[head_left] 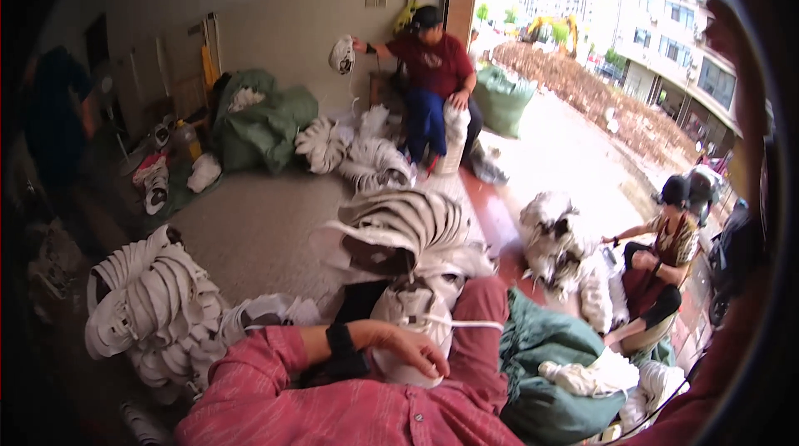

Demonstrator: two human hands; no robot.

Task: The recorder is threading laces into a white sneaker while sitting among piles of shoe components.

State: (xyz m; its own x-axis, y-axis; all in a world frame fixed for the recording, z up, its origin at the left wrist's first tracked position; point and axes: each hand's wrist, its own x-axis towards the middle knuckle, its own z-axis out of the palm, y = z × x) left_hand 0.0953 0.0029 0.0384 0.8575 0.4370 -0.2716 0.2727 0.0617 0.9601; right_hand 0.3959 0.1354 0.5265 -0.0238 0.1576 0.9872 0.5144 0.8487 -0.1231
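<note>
My left hand (414, 352), with a black band at its wrist, lies over a white shoe upper (409, 306) on my lap. Its fingers curl down around the near part of this upper. A white lace (474, 324) stretches from the upper across my red-trousered thigh. Just beyond is a stack of nested white shoe uppers (408, 225). At the far right rim my right hand (727, 32) is raised, dark and partly cut off; whether it holds anything cannot be made out.
White uppers are heaped at left (150, 304) and right (549, 238). A green sack (549, 371) bulges beside my thigh; another sack (258, 126) lies by the wall. One seated person (433, 63) holds up a shoe upper; another (666, 255) sits at right. Someone (58, 121) stands at left.
</note>
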